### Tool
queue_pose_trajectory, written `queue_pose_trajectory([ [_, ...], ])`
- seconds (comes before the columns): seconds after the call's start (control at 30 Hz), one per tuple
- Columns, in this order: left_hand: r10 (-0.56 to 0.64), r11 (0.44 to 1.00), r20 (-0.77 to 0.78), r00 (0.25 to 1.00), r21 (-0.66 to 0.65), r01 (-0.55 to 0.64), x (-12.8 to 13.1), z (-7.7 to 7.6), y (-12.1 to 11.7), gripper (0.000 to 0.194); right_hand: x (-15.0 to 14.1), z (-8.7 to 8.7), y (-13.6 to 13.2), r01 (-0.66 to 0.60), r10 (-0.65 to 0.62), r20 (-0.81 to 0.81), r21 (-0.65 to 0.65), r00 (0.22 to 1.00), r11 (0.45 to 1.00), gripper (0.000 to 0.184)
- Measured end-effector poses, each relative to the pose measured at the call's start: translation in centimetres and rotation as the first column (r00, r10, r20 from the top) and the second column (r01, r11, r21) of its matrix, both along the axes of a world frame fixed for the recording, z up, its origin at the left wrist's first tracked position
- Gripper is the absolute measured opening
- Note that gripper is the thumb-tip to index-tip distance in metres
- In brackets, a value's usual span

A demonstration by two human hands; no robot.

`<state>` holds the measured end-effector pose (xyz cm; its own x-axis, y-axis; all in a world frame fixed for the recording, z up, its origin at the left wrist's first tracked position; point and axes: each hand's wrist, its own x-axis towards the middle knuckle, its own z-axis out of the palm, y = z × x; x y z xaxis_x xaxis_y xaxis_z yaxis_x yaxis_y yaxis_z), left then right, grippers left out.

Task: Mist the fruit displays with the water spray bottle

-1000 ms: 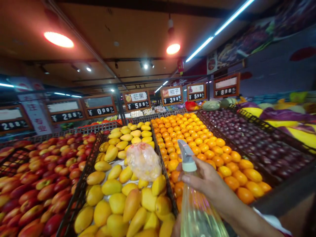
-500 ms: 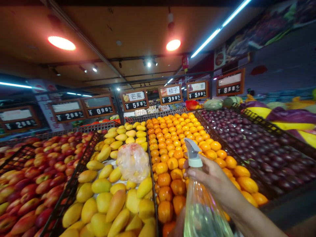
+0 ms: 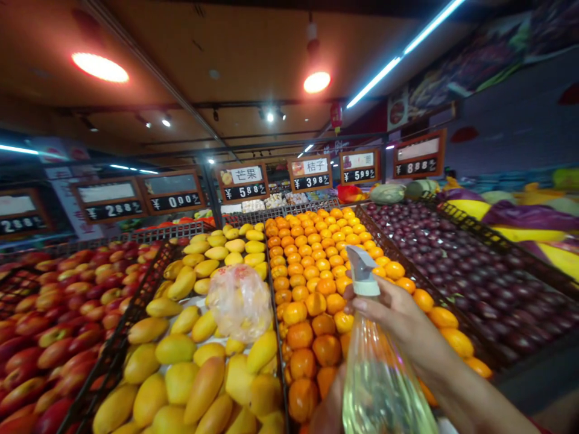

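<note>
My right hand (image 3: 400, 322) is wrapped round the neck of a clear spray bottle (image 3: 380, 386) with a pale trigger head (image 3: 362, 274), a finger lying by the trigger. The nozzle points left and forward over a bin of oranges (image 3: 312, 265). The bottle is part full of liquid. A bit of what looks like my left hand (image 3: 326, 410) shows at the bottom edge beside the bottle's base; its fingers are hidden.
Yellow mangoes (image 3: 199, 367) fill the bin on the left, with a clear plastic bag of fruit (image 3: 239, 301) on top. Red fruit (image 3: 58, 325) lies further left, dark purple fruit (image 3: 465, 271) to the right. Black wire dividers (image 3: 274, 325) part the bins. Price signs (image 3: 311, 173) hang behind.
The view has swung right, so the bins have slid left. My right hand and the bottle have risen a little and now sit over the oranges instead of the mango edge.
</note>
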<state>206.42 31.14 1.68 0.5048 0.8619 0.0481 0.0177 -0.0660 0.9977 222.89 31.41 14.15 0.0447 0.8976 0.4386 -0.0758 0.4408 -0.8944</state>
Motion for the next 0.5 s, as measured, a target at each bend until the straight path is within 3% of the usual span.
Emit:
queue_pose_trajectory([
  [0.1, 0.008, 0.997, 0.012, 1.000, -0.081, -0.007, 0.6, -1.4, 1.7, 0.053, 0.3, -0.1, 0.2, 0.018, -0.018, -0.003, 0.007, 1.000, 1.000, 0.033],
  [0.2, 0.005, 0.997, 0.026, 1.000, -0.079, -0.003, 0.2, -1.5, 1.9, 0.058, 0.8, -0.1, 0.2, 0.062, -0.062, 0.006, 0.019, 0.998, 0.998, 0.033],
  [0.33, -0.050, 0.997, 0.050, 0.998, -0.048, 0.052, 0.4, 0.2, 1.3, 0.087, 1.4, 0.0, 0.2, 0.100, -0.100, -0.004, 0.016, 0.995, 0.995, 0.033],
  [0.5, -0.105, 0.993, 0.018, 0.994, 0.062, 0.104, 1.7, 3.1, 0.8, 0.102, 2.1, 0.5, 0.2, 0.163, -0.163, 0.001, 0.018, 0.987, 0.986, 0.031],
])
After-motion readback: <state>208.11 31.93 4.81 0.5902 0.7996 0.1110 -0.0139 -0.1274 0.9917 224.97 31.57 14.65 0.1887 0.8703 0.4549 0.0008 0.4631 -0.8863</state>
